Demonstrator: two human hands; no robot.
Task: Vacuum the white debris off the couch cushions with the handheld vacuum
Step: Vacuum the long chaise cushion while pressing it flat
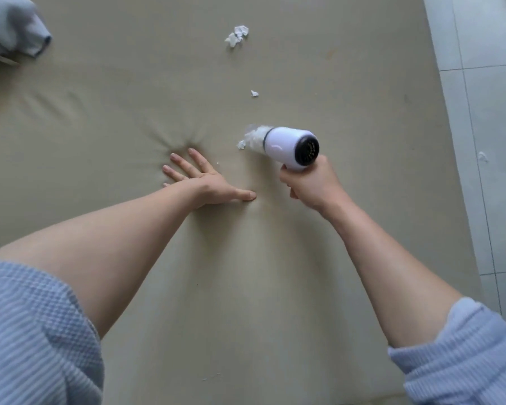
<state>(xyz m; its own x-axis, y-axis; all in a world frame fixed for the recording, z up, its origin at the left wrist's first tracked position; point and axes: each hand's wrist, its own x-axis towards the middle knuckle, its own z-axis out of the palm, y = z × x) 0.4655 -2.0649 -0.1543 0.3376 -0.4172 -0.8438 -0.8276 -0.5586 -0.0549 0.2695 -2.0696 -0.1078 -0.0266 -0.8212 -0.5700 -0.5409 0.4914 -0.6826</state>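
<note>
Your right hand (pixel 310 182) gripping the handheld vacuum (pixel 287 147), nozzle at a white scrap (pixel 241 144), your left hand (pixel 208 182) spread flat, holding nothing, pressing the beige cushion (pixel 100 127)

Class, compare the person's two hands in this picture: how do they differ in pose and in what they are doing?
The left hand lies flat with fingers spread, pressing into the couch cushion and holding nothing; the right hand is curled round the handle of the handheld vacuum. The left hand touches the fabric and dents it; the right hand is held above the cushion, aiming the nozzle at a piece of white debris. Both arms are bare with blue sleeves pushed up.
</note>
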